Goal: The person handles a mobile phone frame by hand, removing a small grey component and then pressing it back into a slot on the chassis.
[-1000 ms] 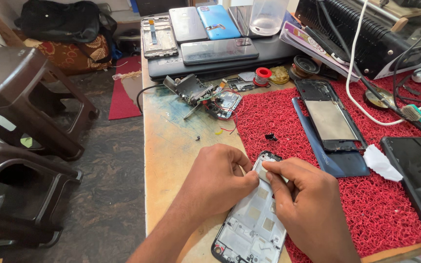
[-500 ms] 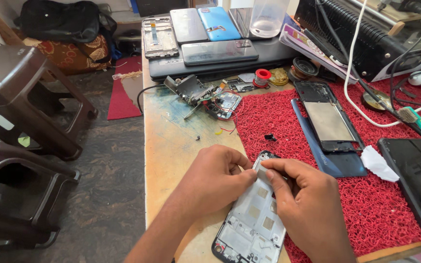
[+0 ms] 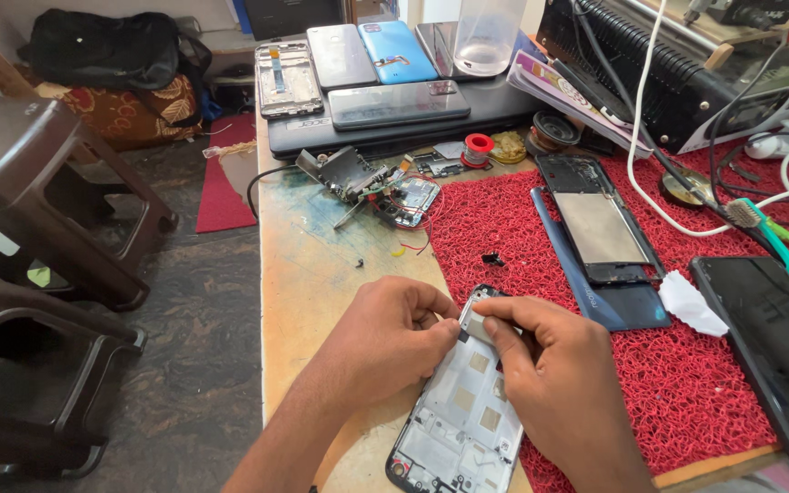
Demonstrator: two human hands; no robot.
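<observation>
At lower centre of the frame, my left hand [image 3: 393, 336] steadied the phone frame [image 3: 461, 411] while my right hand [image 3: 554, 379] pinched its top edge. I judged the step as prying; next needed careful, even fingertip pressure.

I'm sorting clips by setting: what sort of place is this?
Most likely a phone repair bench: both hands work on an opened phone frame, more phones are stacked behind, and loose circuit boards lie by a red mat.
</observation>
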